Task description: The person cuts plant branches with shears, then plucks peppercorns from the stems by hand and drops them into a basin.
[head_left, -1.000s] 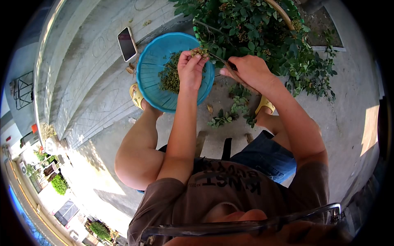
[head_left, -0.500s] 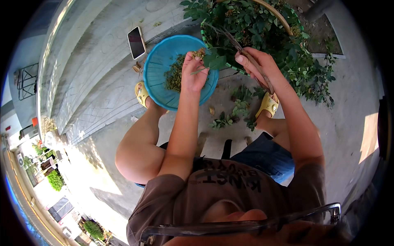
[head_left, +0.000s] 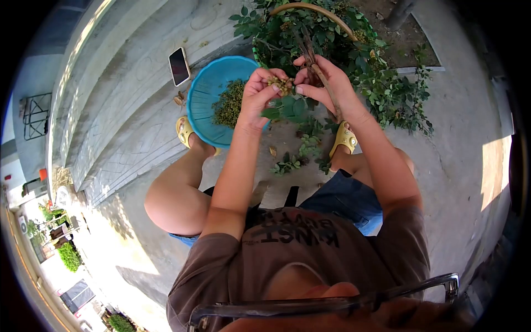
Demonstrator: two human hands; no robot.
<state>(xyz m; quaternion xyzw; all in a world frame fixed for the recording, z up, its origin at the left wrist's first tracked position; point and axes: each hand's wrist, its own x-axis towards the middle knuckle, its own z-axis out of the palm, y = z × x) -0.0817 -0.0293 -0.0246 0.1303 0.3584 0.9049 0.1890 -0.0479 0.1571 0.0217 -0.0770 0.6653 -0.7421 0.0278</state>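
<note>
Left hand (head_left: 256, 99) closed in a pinch on a greenish berry cluster (head_left: 281, 85), held up just past the right rim of the blue basin (head_left: 202, 113). Right hand (head_left: 336, 87) grasping brown stems (head_left: 327, 88) across the palm; its thumb and fingertips meet close beside the cluster, contact uncertain. Green leaves (head_left: 289, 107) hang just below the cluster. Basin contains a heap of loose berries (head_left: 228, 105). Leafy branches (head_left: 381, 83) fill and overhang a basket with a curved handle (head_left: 316, 10), beyond the right hand. Phone (head_left: 178, 67) lies left of the basin.
</note>
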